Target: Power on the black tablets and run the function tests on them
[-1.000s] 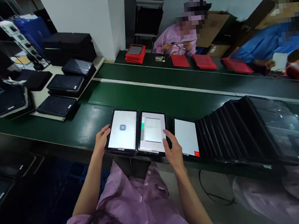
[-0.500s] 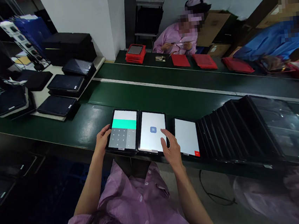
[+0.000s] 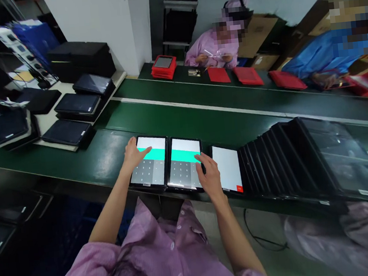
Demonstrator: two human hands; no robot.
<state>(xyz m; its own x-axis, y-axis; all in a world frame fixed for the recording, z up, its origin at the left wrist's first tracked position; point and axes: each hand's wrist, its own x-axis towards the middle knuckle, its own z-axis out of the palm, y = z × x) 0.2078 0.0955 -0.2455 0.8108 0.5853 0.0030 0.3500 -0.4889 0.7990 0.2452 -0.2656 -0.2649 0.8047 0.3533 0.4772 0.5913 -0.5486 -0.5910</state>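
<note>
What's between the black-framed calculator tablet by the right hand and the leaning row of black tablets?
A black-framed tablet with a white screen, red at its lower-right corner, lies there in the head view.

On the counter (image 3: 168, 113), the left tablet (image 3: 149, 161), the middle tablet (image 3: 184, 164) and the right tablet (image 3: 227, 168) lie in a row along the near edge. A leaning row of tablets (image 3: 280, 159) stands right of them; stacked tablets (image 3: 78, 104) lie to the far left.

Green bench (image 3: 168, 113); red pouches (image 3: 218, 74)
</note>
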